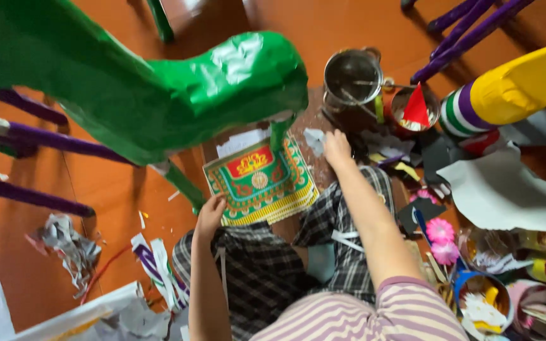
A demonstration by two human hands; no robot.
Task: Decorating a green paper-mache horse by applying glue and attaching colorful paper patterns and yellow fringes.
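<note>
I sit on an orange floor in checked trousers. My left hand (pixel 210 213) pinches the lower left corner of a patterned paper sheet (pixel 260 180), green and red with a yellow fringe border, lying in front of my knees. My right hand (pixel 336 148) reaches forward past the sheet's far right corner, fingers down beside a small grey paper scrap (pixel 314 140); whether it grips anything I cannot tell. A large green paper-covered figure (pixel 159 88) on thin green legs stands over the sheet.
A steel pot (pixel 352 77) and a tin with a red paper cone (pixel 416 107) sit ahead. A yellow striped paper tube (pixel 507 91), purple sticks (pixel 33 197), pink paper flowers (pixel 440 239), containers (pixel 483 304) and paper scraps (pixel 64 243) lie around.
</note>
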